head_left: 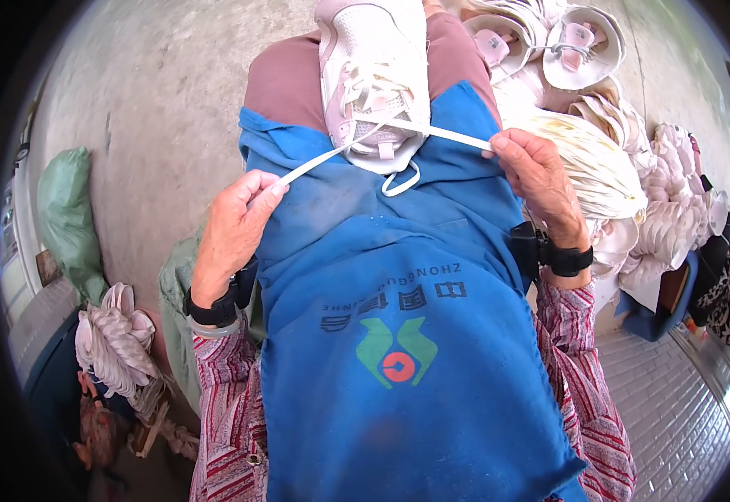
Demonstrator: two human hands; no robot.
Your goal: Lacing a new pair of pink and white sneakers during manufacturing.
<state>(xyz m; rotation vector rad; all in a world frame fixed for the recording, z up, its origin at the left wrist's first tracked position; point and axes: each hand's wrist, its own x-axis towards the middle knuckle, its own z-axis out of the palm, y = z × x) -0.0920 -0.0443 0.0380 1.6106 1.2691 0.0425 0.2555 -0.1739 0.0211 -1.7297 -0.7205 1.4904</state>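
A white and pale pink sneaker upper (340, 71) lies lengthwise on my lap, its tongue end toward me. White shoelace (455, 135) crosses over its opening, and both lengths are drawn out taut to the sides. Between thumb and fingers, my left hand (239, 222) pinches one length of the lace. My right hand (541, 176) grips the other length, to the right of the shoe. A small slack loop of white cord (401, 179) hangs below the tongue onto my blue apron (331, 251).
Bundled shoe uppers (584, 52) and a thick hank of cream laces (595, 163) lie at my right. More stacked uppers (670, 180) extend beyond. At left are a green sack (68, 217) and another upper bundle (114, 339). Another person (721, 289) is at the far right.
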